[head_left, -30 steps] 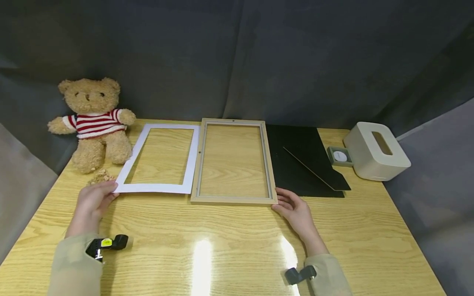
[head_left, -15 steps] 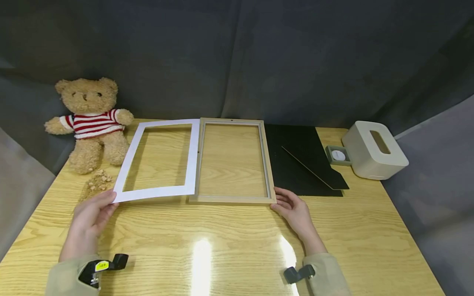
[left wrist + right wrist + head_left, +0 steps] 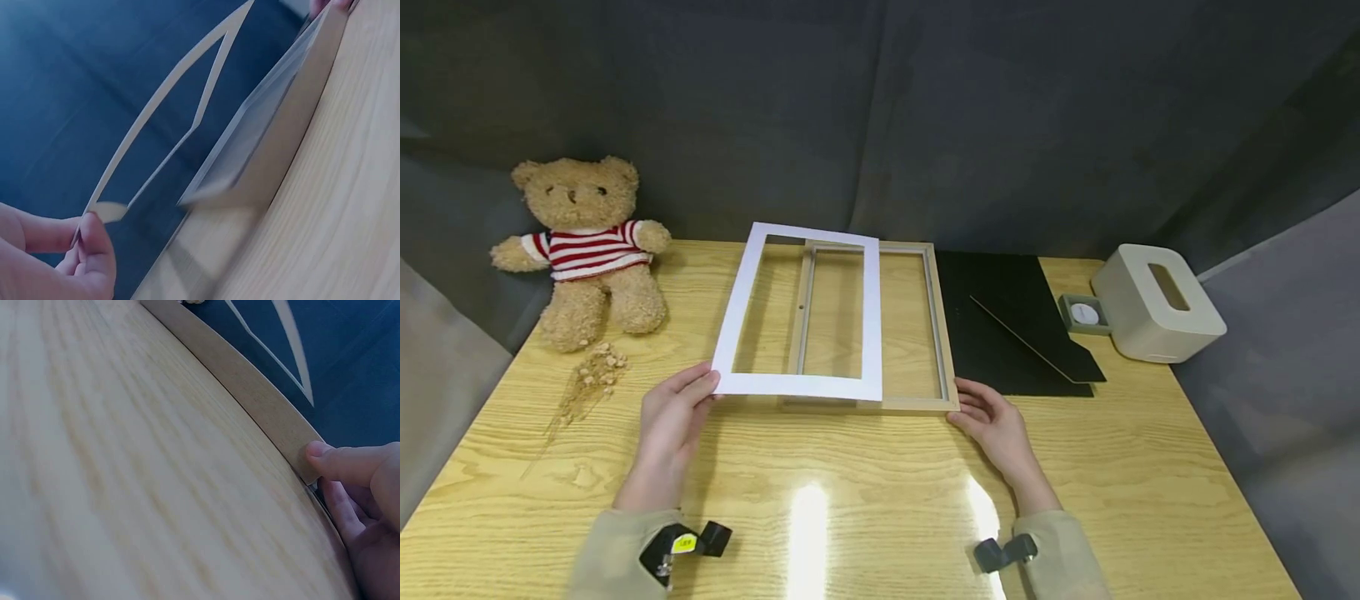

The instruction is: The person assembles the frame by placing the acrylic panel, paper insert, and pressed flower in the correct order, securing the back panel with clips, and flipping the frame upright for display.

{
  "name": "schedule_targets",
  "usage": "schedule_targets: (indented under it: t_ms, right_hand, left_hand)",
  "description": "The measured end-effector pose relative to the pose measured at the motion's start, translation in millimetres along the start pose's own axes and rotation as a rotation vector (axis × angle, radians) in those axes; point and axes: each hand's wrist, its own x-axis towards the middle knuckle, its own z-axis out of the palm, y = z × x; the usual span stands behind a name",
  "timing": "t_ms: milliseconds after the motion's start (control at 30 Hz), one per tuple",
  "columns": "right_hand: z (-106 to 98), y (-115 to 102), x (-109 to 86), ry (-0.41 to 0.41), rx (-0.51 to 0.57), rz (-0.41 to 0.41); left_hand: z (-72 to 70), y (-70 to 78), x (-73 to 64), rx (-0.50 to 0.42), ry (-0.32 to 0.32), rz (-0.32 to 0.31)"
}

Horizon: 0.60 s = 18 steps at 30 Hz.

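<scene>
My left hand point(image 3: 673, 417) pinches the near left corner of a white photo mat point(image 3: 797, 385) between thumb and fingers. The mat is lifted and slightly tilted, overlapping the left half of a light wooden picture frame point(image 3: 917, 404) in the head view. In the left wrist view a gap shows between the raised mat point(image 3: 200, 49) and the frame point(image 3: 284, 131). The frame lies on the table, its grey inner lip facing up. At its near right corner my right hand point(image 3: 996, 425) grips it, thumb on the front edge and fingers round the side, as the right wrist view shows.
Right of the frame lies a black backing board point(image 3: 992, 367) with its stand leg point(image 3: 1067, 354) folded out. Beyond are a small grey tray point(image 3: 1107, 327) holding a white disc and a tissue box point(image 3: 1138, 333). A teddy bear point(image 3: 580, 250) and dried flowers point(image 3: 597, 371) are at left.
My left hand has lifted the mat and carried it rightward, from beside the frame to over its left half. The dried flowers are now uncovered. My right hand stays at the frame's corner.
</scene>
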Motion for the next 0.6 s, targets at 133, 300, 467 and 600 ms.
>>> schedule_targets:
  t_ms: [133,300,467,600]
  right_hand:
    - [0.0,0.7,0.2,-0.001,0.000,0.001]
    - [0.2,2.0,0.7,0.000,-0.011,0.002]
    - [0.1,1.7,1.1,0.009,-0.013,0.004]
    - [-0.4,1.0,0.9,0.010,-0.015,0.010]
  left_hand:
    - [24.7,-11.5,-0.1,0.062,-0.018,0.034]
    - [44.5,-23.2,0.3,0.073,-0.036,0.046]
    - [58.8,-32.5,1.9,0.086,-0.032,0.074]
    - [66.3,-39.4,3.5,0.110,-0.021,0.094]
